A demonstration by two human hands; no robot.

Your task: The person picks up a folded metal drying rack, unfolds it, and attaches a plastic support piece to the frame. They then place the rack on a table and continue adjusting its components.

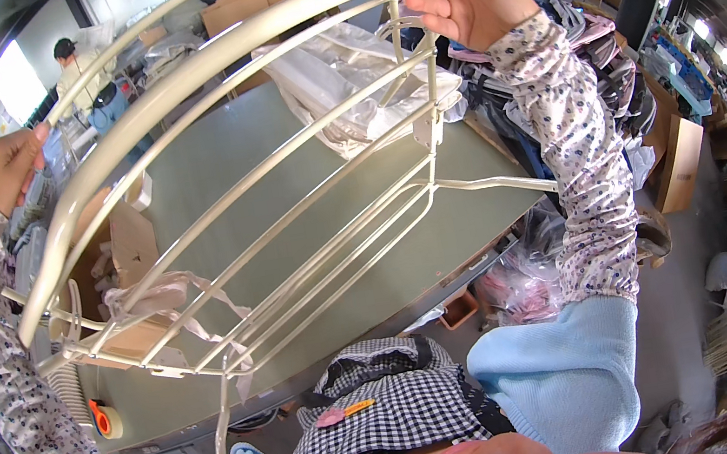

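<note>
Raised and tilted over the table is a cream metal tube frame (198, 61), with a thick curved rail and several thin parallel bars. The fingers of my left hand (12, 171) are closed on the far curved tube at the left. At the upper right, my right hand (476, 3) grips the end of the thick rail, thumb over it and fingers beneath. A pale cloth strip (158, 297) shows among the bars at the lower left. Bent legs of the frame stick out toward the near and right sides.
Below is a green-topped table (485, 157). On it lie white plastic-wrapped material (306, 95), an open cardboard box (131, 233) and a tape roll (109, 423). Piled dark fabric goods (612, 68) stand at the right. Another person (87, 76) is at the far left.
</note>
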